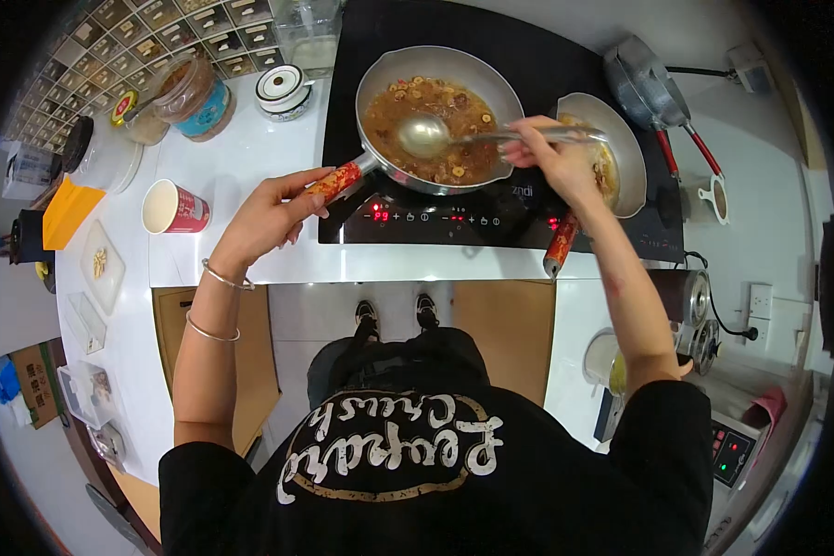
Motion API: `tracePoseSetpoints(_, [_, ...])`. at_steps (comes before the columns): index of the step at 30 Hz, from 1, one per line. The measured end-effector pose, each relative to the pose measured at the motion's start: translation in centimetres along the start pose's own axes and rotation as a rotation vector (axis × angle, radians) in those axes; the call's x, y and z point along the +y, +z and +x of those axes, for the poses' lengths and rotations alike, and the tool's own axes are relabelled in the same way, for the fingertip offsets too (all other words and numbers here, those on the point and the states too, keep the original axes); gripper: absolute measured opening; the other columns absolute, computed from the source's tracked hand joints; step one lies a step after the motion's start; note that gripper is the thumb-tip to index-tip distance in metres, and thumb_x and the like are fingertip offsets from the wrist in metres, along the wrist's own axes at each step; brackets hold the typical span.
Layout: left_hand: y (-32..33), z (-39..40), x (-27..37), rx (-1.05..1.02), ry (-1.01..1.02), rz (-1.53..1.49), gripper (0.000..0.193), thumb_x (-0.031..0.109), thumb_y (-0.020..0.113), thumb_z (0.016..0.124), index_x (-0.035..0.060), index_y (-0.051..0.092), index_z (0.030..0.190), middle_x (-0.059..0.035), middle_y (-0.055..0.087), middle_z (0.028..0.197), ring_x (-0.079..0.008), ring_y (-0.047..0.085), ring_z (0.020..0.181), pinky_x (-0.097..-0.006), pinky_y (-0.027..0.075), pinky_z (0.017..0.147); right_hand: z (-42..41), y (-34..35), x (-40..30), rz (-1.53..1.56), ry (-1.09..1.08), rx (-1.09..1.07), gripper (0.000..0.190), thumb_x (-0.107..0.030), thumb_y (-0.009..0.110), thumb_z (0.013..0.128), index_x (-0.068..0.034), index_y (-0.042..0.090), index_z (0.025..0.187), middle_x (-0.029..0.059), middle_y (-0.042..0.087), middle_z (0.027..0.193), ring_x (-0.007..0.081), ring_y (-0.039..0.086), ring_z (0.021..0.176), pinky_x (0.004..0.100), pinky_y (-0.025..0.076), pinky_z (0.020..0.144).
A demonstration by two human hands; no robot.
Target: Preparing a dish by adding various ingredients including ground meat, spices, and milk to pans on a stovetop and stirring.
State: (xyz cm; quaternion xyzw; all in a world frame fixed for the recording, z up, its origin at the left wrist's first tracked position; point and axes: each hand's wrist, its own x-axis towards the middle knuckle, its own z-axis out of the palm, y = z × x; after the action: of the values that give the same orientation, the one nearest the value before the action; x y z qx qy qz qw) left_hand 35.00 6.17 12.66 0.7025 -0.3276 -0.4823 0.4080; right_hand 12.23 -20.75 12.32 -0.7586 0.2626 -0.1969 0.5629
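Observation:
My left hand [278,208] grips the red and gold patterned handle [335,182] of a grey pan [436,62]. Brown broth [417,97] with sliced rings and darker bits fills the pan's bottom. In my right hand [549,156] is a metal ladle [424,135], held by its handle, its bowl down at the broth. A second, smaller pan [629,167] stands to the right on the black induction cooktop [389,24], with food in it partly hidden behind my right hand. That pan's patterned handle [561,244] points towards me.
Left of the cooktop stand a lidded enamel pot [281,90], a jar of brown seasoning [191,97] and a paper cup [174,208]. A cutting board [108,274] bears pale cut pieces. At the right are a saucepan [643,80] with red handles and a plugged-in cord [719,316].

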Motion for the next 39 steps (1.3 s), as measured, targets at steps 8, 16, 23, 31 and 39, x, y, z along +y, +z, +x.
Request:
tracePoseSetpoints(8, [-0.2,-0.1,-0.1,0.008,-0.018,-0.108,0.042,0.012,0.049,0.081,0.0022,0.047,0.122,-0.0045,0.059,0.076,-0.0030,0.037,0.045,-0.0168,0.032,0.039,2.6,0.1,-3.0,-0.610,-0.631,-0.113,0.018,-0.010,0.058,0.080,-0.006,0.060,0.097,0.0100,0.065,0.079,0.0202,0.064,0.070,0.0279,0.050,0.064])
tracePoseSetpoints(16, [-0.3,-0.1,-0.4,-0.009,0.009,-0.127,0.042,0.009,0.047,0.081,0.0023,0.046,0.122,-0.0037,0.059,0.077,-0.0022,0.036,0.046,-0.0155,0.030,0.039,3.8,-1.6,-6.4,-1.139,-0.848,-0.400,0.022,-0.002,0.055,0.076,-0.006,0.058,0.097,0.0115,0.059,0.075,0.0310,0.056,0.067,0.0374,0.047,0.062])
tracePoseSetpoints(23, [-0.3,-0.2,-0.1,0.007,-0.004,-0.117,0.042,0.010,0.047,0.080,0.0031,0.049,0.121,-0.0029,0.057,0.073,-0.0038,0.037,0.046,-0.0173,0.032,0.041,0.3,-0.7,-6.3,-0.611,-0.087,-0.305,0.024,-0.021,0.050,0.086,0.000,0.059,0.090,0.0109,0.063,0.071,0.0179,0.063,0.062,0.0274,0.049,0.058])
tracePoseSetpoints(31, [-0.3,-0.2,-0.2,0.005,0.001,-0.133,0.043,0.010,0.047,0.079,0.0015,0.048,0.121,-0.0034,0.058,0.073,-0.0033,0.036,0.046,-0.0170,0.031,0.041,3.0,-1.7,-3.7,-0.471,-0.087,-0.114,0.028,-0.024,0.048,0.088,0.000,0.059,0.095,0.0086,0.064,0.074,0.0124,0.062,0.067,0.0235,0.050,0.060])
tracePoseSetpoints(39, [-0.3,0.2,-0.1,-0.013,0.004,-0.135,0.042,0.010,0.048,0.080,0.0007,0.047,0.121,-0.0038,0.060,0.077,-0.0032,0.036,0.045,-0.0168,0.031,0.039,4.1,1.5,-1.5,-0.279,-0.082,-0.046,0.029,-0.027,0.050,0.088,0.000,0.058,0.097,0.0088,0.064,0.078,0.0132,0.062,0.072,0.0237,0.050,0.065])
